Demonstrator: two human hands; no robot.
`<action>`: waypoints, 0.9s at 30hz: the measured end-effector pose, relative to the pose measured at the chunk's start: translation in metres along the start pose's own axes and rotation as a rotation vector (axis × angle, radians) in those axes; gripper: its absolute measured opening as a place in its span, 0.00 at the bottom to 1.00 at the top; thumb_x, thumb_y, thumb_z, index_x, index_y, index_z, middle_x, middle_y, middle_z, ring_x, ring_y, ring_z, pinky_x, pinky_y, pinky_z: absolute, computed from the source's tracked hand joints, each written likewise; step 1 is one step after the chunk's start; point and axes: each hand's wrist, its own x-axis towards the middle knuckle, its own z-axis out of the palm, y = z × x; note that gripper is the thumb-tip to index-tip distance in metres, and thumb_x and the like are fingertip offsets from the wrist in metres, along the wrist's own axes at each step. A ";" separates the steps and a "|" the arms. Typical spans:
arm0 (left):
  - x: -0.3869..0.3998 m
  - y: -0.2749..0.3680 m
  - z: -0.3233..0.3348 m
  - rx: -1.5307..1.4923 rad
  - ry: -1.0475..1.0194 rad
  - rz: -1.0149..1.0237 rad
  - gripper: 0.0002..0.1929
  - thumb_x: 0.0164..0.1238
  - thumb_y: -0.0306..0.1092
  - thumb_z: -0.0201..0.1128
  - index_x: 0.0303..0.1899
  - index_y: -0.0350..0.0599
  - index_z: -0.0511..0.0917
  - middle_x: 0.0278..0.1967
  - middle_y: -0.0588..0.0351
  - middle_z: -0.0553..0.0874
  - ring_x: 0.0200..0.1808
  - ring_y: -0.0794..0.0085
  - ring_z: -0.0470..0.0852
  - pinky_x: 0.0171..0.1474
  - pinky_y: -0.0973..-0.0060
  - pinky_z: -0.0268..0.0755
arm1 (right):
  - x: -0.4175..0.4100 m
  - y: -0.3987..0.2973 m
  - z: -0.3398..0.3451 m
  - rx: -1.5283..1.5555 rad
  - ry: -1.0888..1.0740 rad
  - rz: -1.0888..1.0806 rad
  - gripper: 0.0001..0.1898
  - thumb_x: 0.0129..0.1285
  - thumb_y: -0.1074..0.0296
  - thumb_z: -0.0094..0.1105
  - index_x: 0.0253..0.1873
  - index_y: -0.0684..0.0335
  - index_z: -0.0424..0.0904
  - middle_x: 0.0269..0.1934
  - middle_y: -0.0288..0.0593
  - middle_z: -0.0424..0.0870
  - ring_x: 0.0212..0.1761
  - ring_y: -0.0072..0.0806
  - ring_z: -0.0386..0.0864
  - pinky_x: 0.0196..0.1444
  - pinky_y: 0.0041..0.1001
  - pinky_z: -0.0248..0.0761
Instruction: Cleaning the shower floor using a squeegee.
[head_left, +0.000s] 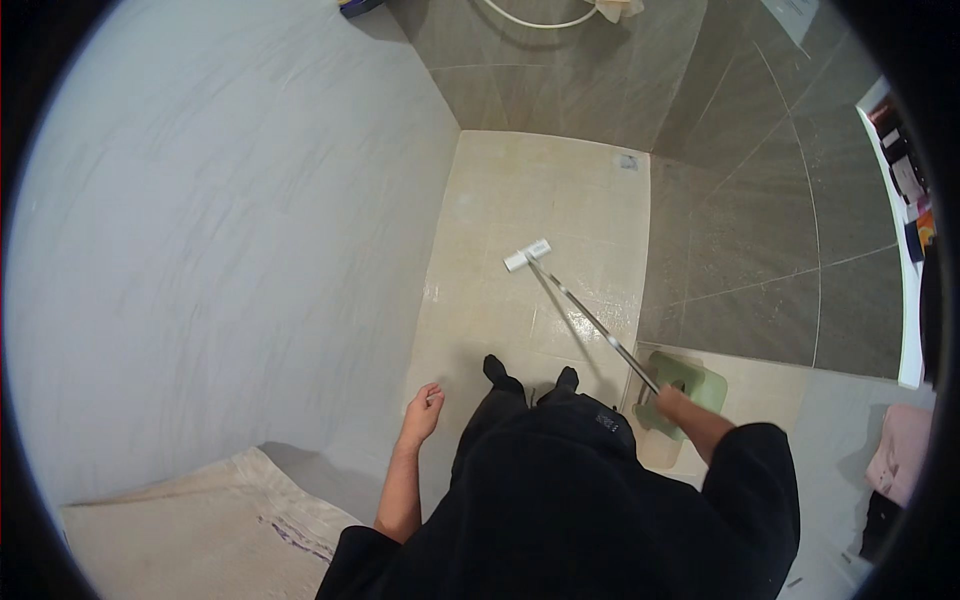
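My right hand (675, 403) grips the upper end of a shiny metal pole (600, 330). The pole slants forward and left to a white bar-shaped head (527, 256), which rests on the beige tiled floor (517, 187). Whether this head is a brush, a squeegee or a mop cannot be told. My left hand (425, 411) hangs low beside the grey-white wall, its fingers loosely bent and holding nothing. Wet glints show on the floor near the pole, in front of my dark-covered feet (495, 369).
A green plastic stool (705, 390) stands by my right hand. Grey tiled walls (735, 247) and a pale wall (225, 225) enclose the floor, with a drain (627, 163) in the far right corner. A beige towel (202, 525) hangs lower left; a shelf (904, 247) holds several containers at right.
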 end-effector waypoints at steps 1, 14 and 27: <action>-0.009 -0.010 0.000 -0.008 -0.005 0.017 0.23 0.72 0.43 0.60 0.60 0.37 0.75 0.53 0.42 0.85 0.49 0.61 0.86 0.53 0.69 0.77 | 0.029 -0.018 -0.024 0.027 0.000 -0.040 0.18 0.67 0.59 0.51 0.48 0.69 0.81 0.46 0.63 0.84 0.49 0.55 0.84 0.52 0.47 0.77; -0.197 -0.209 0.029 0.164 -0.542 -0.651 0.25 0.72 0.50 0.57 0.56 0.35 0.77 0.36 0.47 0.86 0.20 0.71 0.72 0.21 0.72 0.65 | 0.154 -0.141 -0.102 0.030 0.091 0.085 0.16 0.67 0.62 0.55 0.53 0.63 0.84 0.55 0.53 0.84 0.58 0.47 0.82 0.58 0.44 0.76; -0.026 -0.101 0.003 0.122 -0.069 -0.406 0.25 0.71 0.51 0.57 0.51 0.35 0.81 0.43 0.37 0.87 0.46 0.51 0.87 0.52 0.61 0.76 | -0.152 0.059 0.043 -0.031 -0.140 0.421 0.22 0.74 0.49 0.46 0.55 0.65 0.70 0.49 0.59 0.84 0.53 0.54 0.81 0.55 0.50 0.74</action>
